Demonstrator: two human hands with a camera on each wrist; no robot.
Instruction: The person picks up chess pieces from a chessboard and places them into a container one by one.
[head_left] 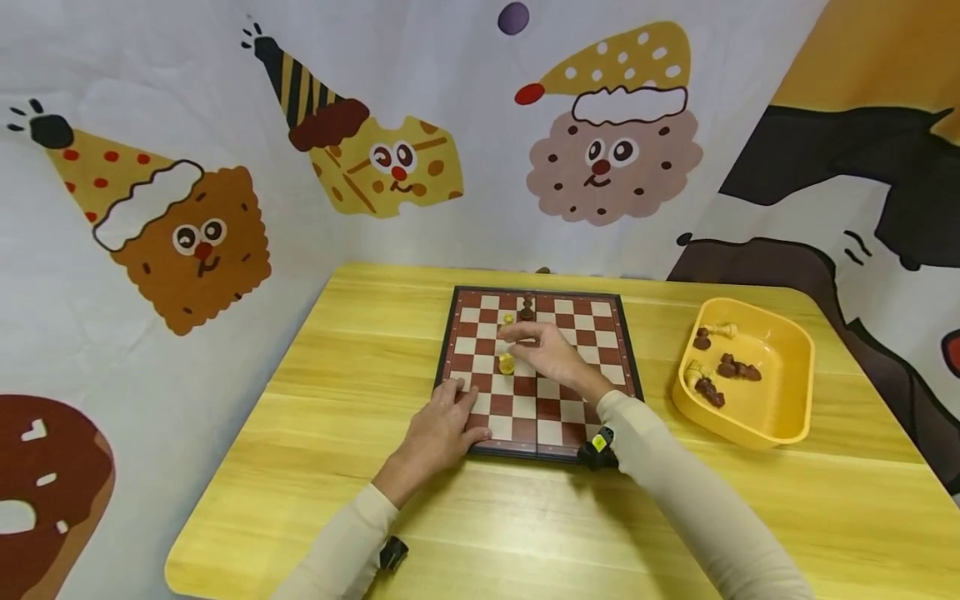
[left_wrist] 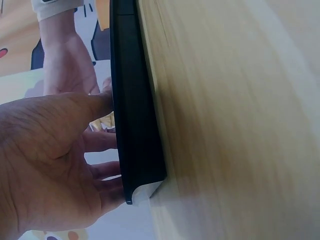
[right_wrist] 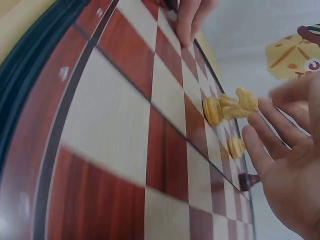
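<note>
The fingers of my right hand (head_left: 553, 357) are loosely parted beside the head of a yellow knight (right_wrist: 230, 107), not closed round it; I can't tell whether they touch it. The knight stands upright on the chessboard (head_left: 550, 432), a second yellow piece (head_left: 508, 319) and a brown piece (head_left: 527, 310) farther back. My left hand (head_left: 438, 425) rests relaxed on the board's near left corner, holding nothing. Right of the board, a yellow tray (head_left: 792, 392) of pieces (head_left: 738, 369) sits on the worktop (head_left: 322, 358).
</note>
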